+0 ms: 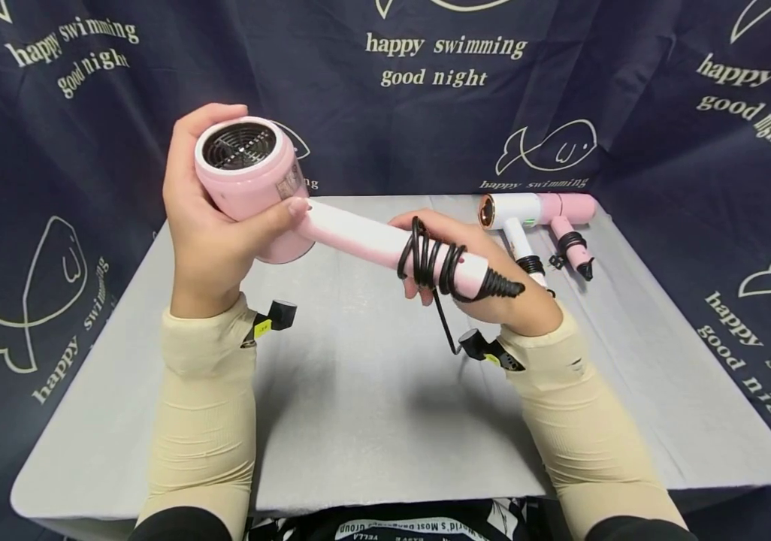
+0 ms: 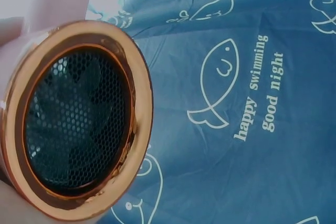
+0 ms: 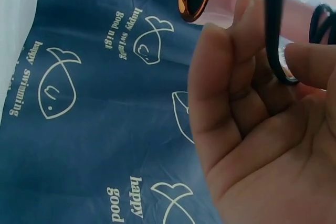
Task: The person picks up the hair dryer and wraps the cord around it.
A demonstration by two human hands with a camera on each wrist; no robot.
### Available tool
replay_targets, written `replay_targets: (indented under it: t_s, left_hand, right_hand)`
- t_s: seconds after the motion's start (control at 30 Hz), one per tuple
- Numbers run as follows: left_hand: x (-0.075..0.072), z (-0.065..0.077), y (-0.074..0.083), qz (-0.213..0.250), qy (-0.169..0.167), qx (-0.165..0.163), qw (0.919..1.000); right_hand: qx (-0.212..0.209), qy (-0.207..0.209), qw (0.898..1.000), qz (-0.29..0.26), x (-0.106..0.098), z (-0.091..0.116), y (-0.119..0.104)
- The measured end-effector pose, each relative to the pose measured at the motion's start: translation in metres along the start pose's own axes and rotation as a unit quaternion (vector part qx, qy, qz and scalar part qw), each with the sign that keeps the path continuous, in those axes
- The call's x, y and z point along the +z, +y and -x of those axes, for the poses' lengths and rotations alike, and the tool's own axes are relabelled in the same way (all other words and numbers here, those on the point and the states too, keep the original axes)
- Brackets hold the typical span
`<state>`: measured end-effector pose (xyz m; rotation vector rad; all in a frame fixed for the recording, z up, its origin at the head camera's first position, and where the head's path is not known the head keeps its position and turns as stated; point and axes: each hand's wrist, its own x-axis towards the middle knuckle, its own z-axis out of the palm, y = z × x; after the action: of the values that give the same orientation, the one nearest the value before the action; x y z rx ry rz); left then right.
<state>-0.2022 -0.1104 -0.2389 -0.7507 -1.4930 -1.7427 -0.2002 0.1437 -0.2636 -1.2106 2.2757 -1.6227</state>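
Raised above the table, a pink hair dryer [image 1: 345, 233] has its handle slanting down to the right. My left hand [image 1: 206, 210] grips its barrel, thumb near the handle joint. The dark rear grille [image 1: 240, 146] faces up in the head view, while the copper-rimmed outlet [image 2: 79, 119] fills much of the left wrist view. Black cord [image 1: 426, 263] is coiled round the lower handle, with a loose length hanging beneath. Behind that handle is my right hand [image 1: 480, 252], partly hidden; in the right wrist view its curled fingers [image 3: 210, 77] and thumb pinch the cord.
A white hair dryer [image 1: 515, 210] and a pink hair dryer [image 1: 576, 209] lie at the table's back right, their cords wound round the handles. Dark blue printed cloth [image 1: 331, 98] stands behind the grey-topped table [image 1: 358, 421] and along its sides.
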Motion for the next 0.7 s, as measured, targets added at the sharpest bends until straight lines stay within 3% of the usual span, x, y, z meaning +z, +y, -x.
replay_targets:
  t_s: [0.13, 0.33, 0.53, 0.7]
  left_hand:
    - [0.001, 0.0, -0.001, -0.013, 0.03, -0.004, 0.9995]
    - [0.004, -0.002, -0.004, -0.038, 0.08, 0.02, 0.9959]
    - [0.004, -0.004, -0.012, -0.045, 0.125, 0.01, 0.9911]
    - [0.001, -0.008, -0.024, -0.071, 0.145, 0.0, 0.987]
  right_hand:
    - [0.01, -0.007, 0.997, 0.08, 0.004, -0.001, -0.003]
    - [0.015, -0.033, 0.993, 0.113, 0.005, -0.001, 0.004]
    - [0.036, -0.05, 0.974, 0.218, 0.005, 0.0, 0.019]
    - [0.027, -0.047, 0.963, 0.264, 0.007, 0.006, 0.017]
